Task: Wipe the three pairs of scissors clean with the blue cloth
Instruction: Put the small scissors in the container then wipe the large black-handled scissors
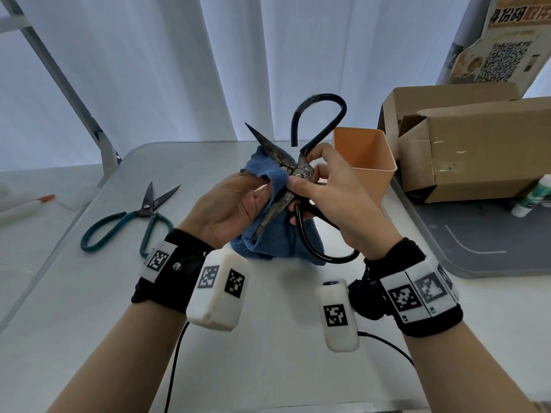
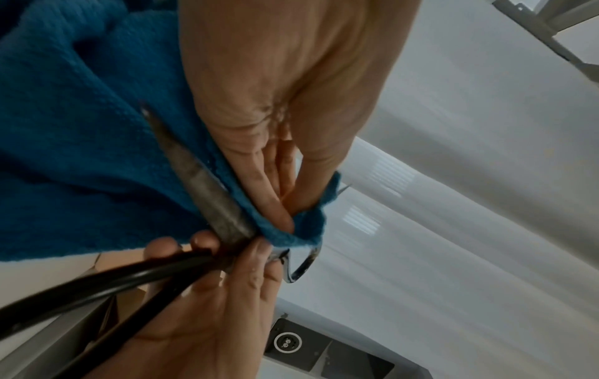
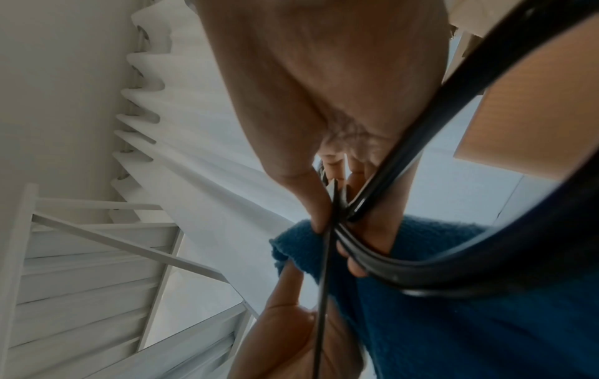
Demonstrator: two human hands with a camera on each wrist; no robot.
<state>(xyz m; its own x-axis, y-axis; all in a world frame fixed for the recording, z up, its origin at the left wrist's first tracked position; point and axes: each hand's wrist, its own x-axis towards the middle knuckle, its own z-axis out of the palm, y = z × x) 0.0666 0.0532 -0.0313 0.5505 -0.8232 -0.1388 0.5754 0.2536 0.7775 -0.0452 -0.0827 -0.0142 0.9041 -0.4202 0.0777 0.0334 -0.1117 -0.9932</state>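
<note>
Large black-handled scissors with dull, rusty blades are held spread above the table. My right hand pinches them at the pivot, thumb in front and fingers behind. My left hand grips the blue cloth and pinches a fold of it against one blade near the pivot. The cloth hangs below both hands. A second pair, teal-handled scissors, lies open on the table at the left. I see no third pair.
An orange square cup stands just behind my right hand. Cardboard boxes sit on a grey tray at the right, with a white bottle beside them. A pen lies far left. Cables run from the wrist cameras.
</note>
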